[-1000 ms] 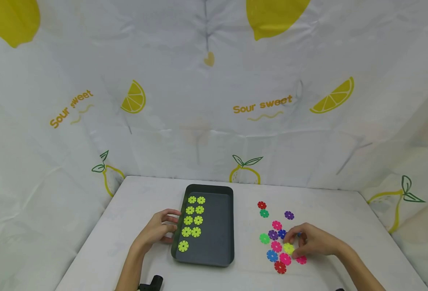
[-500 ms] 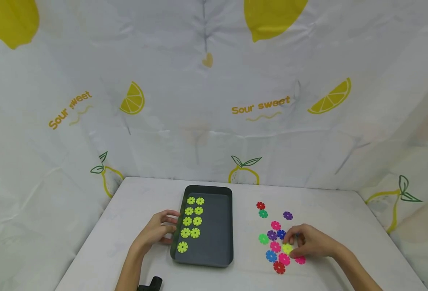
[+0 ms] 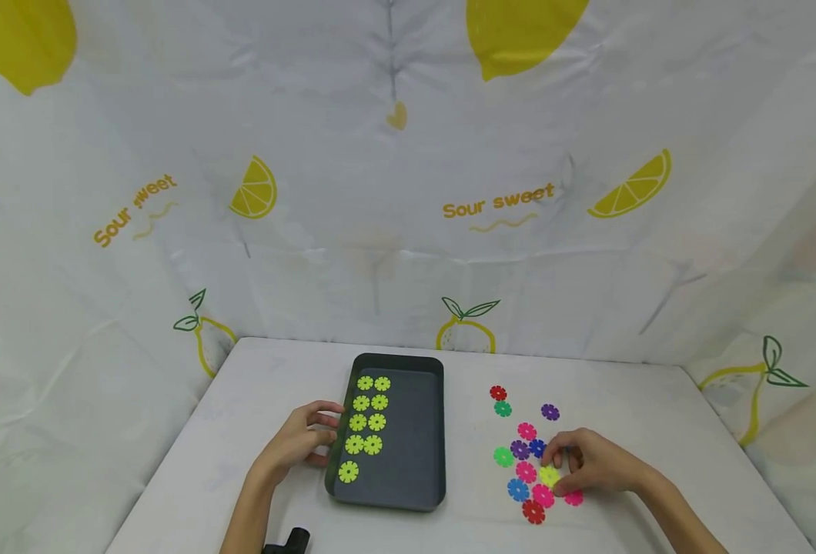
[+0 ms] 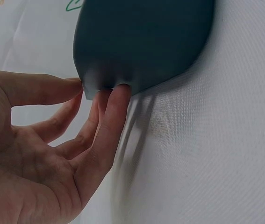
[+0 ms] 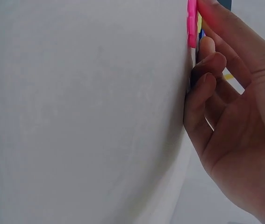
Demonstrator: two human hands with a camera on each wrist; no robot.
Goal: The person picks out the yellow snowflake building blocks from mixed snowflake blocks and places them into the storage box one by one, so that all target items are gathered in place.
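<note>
At the right of the head view, my right hand (image 3: 591, 463) pinches a notched yellow plastic disc (image 3: 550, 477) between thumb and forefinger, low over the table. A pink disc (image 3: 574, 497) lies beside its thumb; the right wrist view shows a pink disc (image 5: 192, 23) edge-on by the thumb. My left hand (image 3: 297, 440) touches the left side of a dark grey rectangular tray (image 3: 411, 431) with loosely bent fingers. Close up in the left wrist view, its fingertips meet the tray's outer wall (image 4: 146, 42). Several yellow discs (image 3: 355, 444) lie in two columns along the tray's left side.
Around the right hand several notched discs lie scattered: a red disc (image 3: 533, 512), a light blue disc (image 3: 518, 489), a green disc (image 3: 503, 457) and a purple disc (image 3: 550, 412) among them. A lemon-print cloth (image 3: 380, 231) hangs behind the white table (image 3: 477, 531).
The right thumb has drawn in slightly toward the yellow disc. My left hand and the tray hold their places; the head view shifts a little.
</note>
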